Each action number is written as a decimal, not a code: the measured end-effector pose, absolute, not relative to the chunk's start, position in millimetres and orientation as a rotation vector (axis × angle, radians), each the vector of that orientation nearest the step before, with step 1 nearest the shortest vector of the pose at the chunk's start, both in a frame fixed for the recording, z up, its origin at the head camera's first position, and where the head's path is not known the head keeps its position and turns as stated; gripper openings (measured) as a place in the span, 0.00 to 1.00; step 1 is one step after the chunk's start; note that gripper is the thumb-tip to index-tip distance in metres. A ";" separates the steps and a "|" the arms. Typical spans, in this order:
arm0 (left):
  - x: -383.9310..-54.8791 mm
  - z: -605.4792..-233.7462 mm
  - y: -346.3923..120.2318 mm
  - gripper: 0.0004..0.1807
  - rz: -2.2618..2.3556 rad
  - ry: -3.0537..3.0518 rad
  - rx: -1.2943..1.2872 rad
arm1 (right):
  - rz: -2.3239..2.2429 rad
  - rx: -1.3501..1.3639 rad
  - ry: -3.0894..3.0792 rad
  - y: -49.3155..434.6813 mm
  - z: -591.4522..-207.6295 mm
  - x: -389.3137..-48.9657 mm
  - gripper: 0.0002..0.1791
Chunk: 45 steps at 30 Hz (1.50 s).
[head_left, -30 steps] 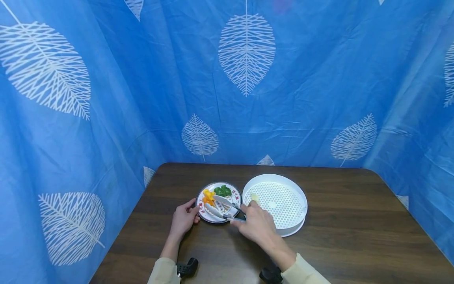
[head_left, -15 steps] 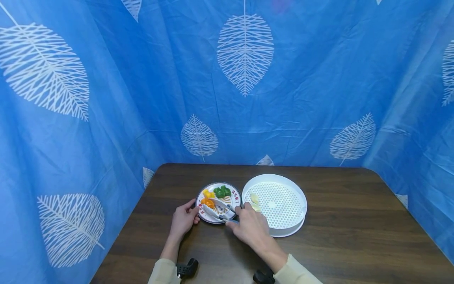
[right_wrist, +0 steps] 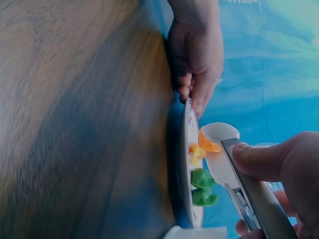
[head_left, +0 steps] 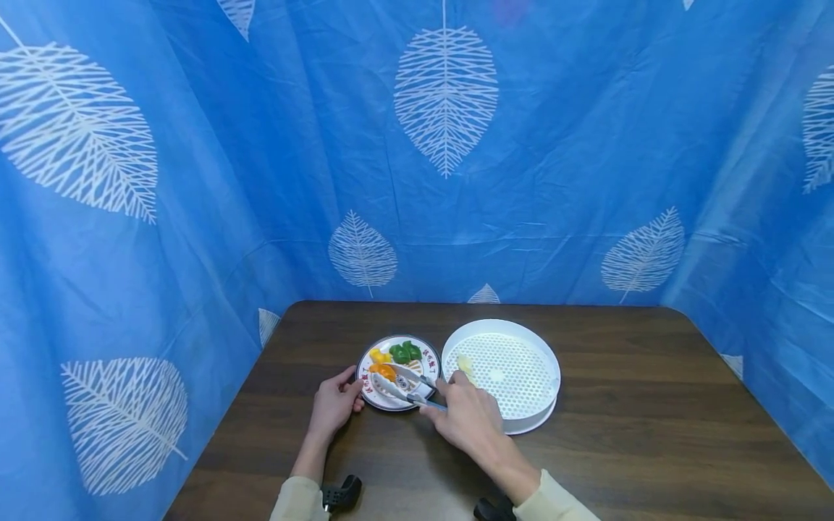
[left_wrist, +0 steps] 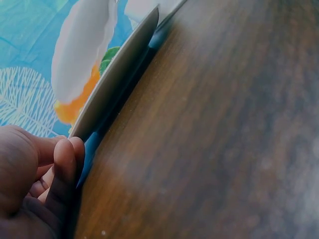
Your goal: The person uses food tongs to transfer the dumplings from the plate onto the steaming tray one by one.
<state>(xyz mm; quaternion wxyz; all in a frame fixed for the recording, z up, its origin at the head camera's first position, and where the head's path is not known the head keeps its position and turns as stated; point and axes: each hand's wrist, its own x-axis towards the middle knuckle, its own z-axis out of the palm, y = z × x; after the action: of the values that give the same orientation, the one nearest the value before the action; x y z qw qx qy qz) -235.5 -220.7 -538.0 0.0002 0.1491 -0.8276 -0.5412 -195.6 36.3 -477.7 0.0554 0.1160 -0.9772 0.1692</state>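
My left hand (head_left: 334, 407) pinches the near-left rim of a small round plate (head_left: 391, 405), thumb and finger at its edge in the left wrist view. On the plate lie orange pepper pieces (head_left: 384, 371), yellow pieces (head_left: 379, 356) and green pepper pieces (head_left: 405, 352). My right hand (head_left: 470, 416) grips a pair of tongs (right_wrist: 256, 191) with metal handles and white tips. The two tips stand apart over the plate, reaching the orange pieces. In the right wrist view, one white tip (right_wrist: 219, 164) overlaps an orange piece (right_wrist: 209, 144).
Right of the plate stands a white round basket (head_left: 550, 362) with a perforated bottom. Pale slices (head_left: 465, 364) lie at its left side, partly behind my right hand. The dark wooden table (head_left: 638, 420) is bordered by a blue leaf-patterned curtain (head_left: 554, 145).
My right hand moved a little left with the tongs, then slightly back right. The tips have come to the orange pieces. My left hand stays at the plate's rim.
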 end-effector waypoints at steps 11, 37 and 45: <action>-233.7 -532.9 -222.3 0.28 -1.680 -2.603 0.480 | 0.565 0.321 -2.940 62.1 -465.7 -185.7 0.32; -233.8 -531.4 -218.0 0.29 -1.694 -2.597 0.496 | 0.593 0.081 -2.966 147.7 -461.4 -167.1 0.36; -233.6 -533.2 -217.4 0.30 -1.699 -2.615 0.519 | 0.594 -0.012 -3.000 170.8 -462.1 -167.4 0.39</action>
<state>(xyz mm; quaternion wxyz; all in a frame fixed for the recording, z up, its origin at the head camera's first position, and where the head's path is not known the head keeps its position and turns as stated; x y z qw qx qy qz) -233.6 -217.4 -533.2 -0.0099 0.1641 -0.8272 -0.5374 -167.4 170.8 -462.1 0.0415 -0.0039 -0.9801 0.1941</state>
